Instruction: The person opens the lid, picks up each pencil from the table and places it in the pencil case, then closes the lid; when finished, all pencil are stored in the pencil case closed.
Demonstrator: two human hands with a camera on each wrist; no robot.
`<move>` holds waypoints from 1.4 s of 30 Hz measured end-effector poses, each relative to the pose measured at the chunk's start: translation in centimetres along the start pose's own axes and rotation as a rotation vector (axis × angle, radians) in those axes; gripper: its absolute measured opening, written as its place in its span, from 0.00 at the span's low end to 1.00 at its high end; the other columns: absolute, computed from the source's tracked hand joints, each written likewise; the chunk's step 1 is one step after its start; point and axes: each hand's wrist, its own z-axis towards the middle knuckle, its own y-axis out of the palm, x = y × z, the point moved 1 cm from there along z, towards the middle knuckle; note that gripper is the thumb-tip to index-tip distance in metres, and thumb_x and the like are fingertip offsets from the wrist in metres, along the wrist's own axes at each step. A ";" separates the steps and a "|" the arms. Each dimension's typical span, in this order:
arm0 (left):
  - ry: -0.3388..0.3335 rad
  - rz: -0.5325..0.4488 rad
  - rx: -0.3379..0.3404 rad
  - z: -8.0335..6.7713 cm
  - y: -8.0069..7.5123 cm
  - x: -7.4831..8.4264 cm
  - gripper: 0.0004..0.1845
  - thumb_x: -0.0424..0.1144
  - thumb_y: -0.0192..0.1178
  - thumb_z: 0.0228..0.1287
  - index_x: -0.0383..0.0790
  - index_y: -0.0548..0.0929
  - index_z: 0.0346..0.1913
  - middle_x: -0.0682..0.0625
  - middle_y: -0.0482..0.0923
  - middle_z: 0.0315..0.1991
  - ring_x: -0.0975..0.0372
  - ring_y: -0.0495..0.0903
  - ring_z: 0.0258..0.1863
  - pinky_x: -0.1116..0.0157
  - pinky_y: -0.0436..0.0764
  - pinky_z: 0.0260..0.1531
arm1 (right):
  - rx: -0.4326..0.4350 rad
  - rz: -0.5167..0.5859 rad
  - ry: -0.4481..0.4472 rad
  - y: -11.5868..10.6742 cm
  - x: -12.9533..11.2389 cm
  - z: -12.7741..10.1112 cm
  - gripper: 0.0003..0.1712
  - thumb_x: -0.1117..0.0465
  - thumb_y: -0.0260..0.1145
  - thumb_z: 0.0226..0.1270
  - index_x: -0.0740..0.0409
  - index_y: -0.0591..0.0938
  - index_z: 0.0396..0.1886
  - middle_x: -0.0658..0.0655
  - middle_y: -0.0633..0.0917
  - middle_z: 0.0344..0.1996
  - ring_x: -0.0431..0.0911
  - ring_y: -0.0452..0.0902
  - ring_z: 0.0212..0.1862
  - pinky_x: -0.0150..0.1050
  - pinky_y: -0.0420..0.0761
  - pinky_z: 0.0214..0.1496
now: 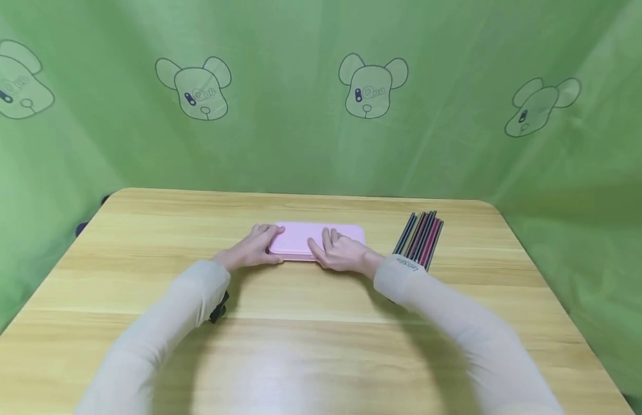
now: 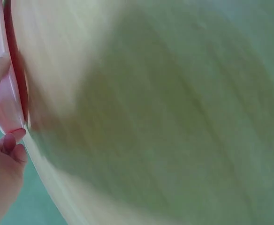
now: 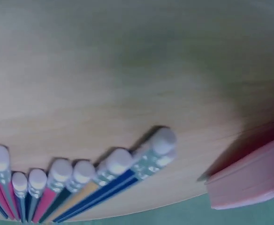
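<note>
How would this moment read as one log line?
left hand: holds pink case, left end; right hand: at case's front edge; lid: looks closed; eraser-topped pencils: right of case

So we've got the table (image 1: 279,351) with the case (image 1: 298,233) lying on it toward the far side, left hand (image 1: 255,246) at its left end, right hand (image 1: 340,252) at its front, right of the middle. Over to its right we see the pencils (image 1: 418,235) side by side, right sleeve (image 1: 435,294) in front of them, and a curtain (image 1: 295,155) behind the table
</note>
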 end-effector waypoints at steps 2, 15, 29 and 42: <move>0.004 -0.008 -0.005 0.0 0.0 -0.1 0.39 0.44 0.67 0.50 0.31 0.63 0.63 0.29 0.62 0.59 0.42 0.62 0.56 0.47 0.64 0.59 | 0.019 -0.013 0.004 0.0 0.0 -0.1 0.29 0.59 0.25 0.70 0.63 0.72 0.53 0.72 0.81 0.35 0.59 0.80 0.31 0.42 0.83 0.28; -0.113 -0.216 0.002 -0.5 0.6 -1.3 0.44 0.50 0.66 0.49 0.36 0.59 0.67 0.38 0.64 0.62 0.49 0.63 0.54 0.49 0.62 0.59 | -0.031 0.224 0.089 -0.1 0.1 -0.1 0.21 0.52 0.44 0.71 0.64 0.69 0.52 0.66 0.80 0.40 0.56 0.81 0.38 0.43 0.83 0.38; -0.123 -0.251 0.026 0.3 0.5 -1.1 0.39 0.49 0.61 0.51 0.36 0.63 0.65 0.37 0.68 0.59 0.48 0.65 0.54 0.47 0.63 0.58 | -0.174 0.432 0.125 -1.7 2.2 0.5 0.12 0.56 0.51 0.67 0.61 0.69 0.42 0.59 0.78 0.25 0.51 0.79 0.25 0.37 0.78 0.15; -0.097 -0.244 0.046 0.3 0.6 -0.8 0.45 0.48 0.67 0.46 0.36 0.59 0.67 0.37 0.66 0.60 0.47 0.63 0.56 0.46 0.62 0.58 | -0.207 0.482 0.149 -2.1 3.1 0.4 0.13 0.55 0.51 0.69 0.61 0.69 0.44 0.58 0.79 0.25 0.48 0.76 0.22 0.35 0.76 0.15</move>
